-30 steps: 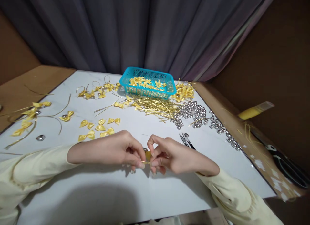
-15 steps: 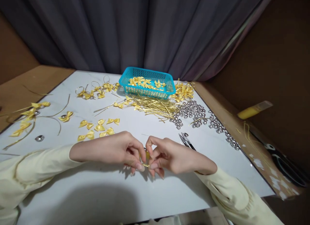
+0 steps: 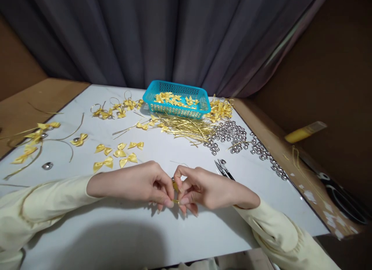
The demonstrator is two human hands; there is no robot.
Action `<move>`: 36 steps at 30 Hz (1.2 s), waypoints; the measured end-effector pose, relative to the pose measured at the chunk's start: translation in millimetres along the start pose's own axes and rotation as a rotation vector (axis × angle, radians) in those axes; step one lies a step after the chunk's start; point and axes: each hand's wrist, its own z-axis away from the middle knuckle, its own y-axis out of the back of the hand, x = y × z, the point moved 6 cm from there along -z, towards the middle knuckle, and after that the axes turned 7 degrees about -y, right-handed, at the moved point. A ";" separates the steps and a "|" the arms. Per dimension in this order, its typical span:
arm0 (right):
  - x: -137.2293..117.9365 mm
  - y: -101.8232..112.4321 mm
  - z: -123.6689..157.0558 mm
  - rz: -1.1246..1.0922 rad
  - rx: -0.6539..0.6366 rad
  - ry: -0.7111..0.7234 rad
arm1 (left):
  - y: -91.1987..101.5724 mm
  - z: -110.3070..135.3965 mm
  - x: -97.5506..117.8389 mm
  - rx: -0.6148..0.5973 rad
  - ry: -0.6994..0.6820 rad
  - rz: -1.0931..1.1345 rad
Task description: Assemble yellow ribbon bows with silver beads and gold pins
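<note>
Over the front middle of the white table, my left hand (image 3: 148,186) and my right hand (image 3: 200,188) meet almost fingertip to fingertip. Both are closed in a pinch on one short stretch of gold cord (image 3: 176,202). A bit of yellow ribbon (image 3: 175,185) shows behind it between the fingers; most of it is hidden. Several yellow bows (image 3: 119,150) lie beyond my left hand. Just past my right hand rest small black-handled snips (image 3: 224,170) with a silver bead beside them.
A blue basket (image 3: 177,112) with yellow bows stands at the back. Before it lies a heap of gold cords (image 3: 186,127), and to the right many silver beads (image 3: 231,131). Finished-looking bows with cord (image 3: 36,136) lie left. Large scissors (image 3: 343,196) and a yellow tube (image 3: 305,132) are at right.
My left hand has shifted slightly right and down, closer to my right hand. The visible piece of gold cord between the fingertips looks shorter.
</note>
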 end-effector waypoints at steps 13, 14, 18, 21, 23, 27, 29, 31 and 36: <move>-19.7 6.6 10.7 0.511 0.353 0.180 | 10.8 3.3 5.4 0.127 -0.053 -0.202; -20.8 6.2 11.2 0.532 0.377 0.204 | 11.1 4.0 5.8 0.132 -0.054 -0.207; -22.3 6.5 12.6 0.535 0.409 0.237 | 11.6 5.6 8.6 0.148 -0.063 -0.215; -21.7 7.4 12.7 0.514 0.398 0.220 | 11.7 5.6 10.7 0.150 -0.063 -0.210; -21.2 7.8 12.5 0.506 0.388 0.209 | 11.5 5.5 11.5 0.146 -0.060 -0.215; -19.9 7.7 11.3 0.494 0.366 0.196 | 10.5 5.6 11.5 0.138 -0.068 -0.243; -19.3 7.0 10.8 0.485 0.354 0.191 | 9.9 5.8 11.2 0.140 -0.074 -0.263; -18.9 6.5 10.4 0.475 0.349 0.181 | 9.5 6.1 10.9 0.144 -0.078 -0.285; -20.5 5.4 10.2 0.488 0.347 0.175 | 9.3 6.9 10.0 0.160 -0.083 -0.310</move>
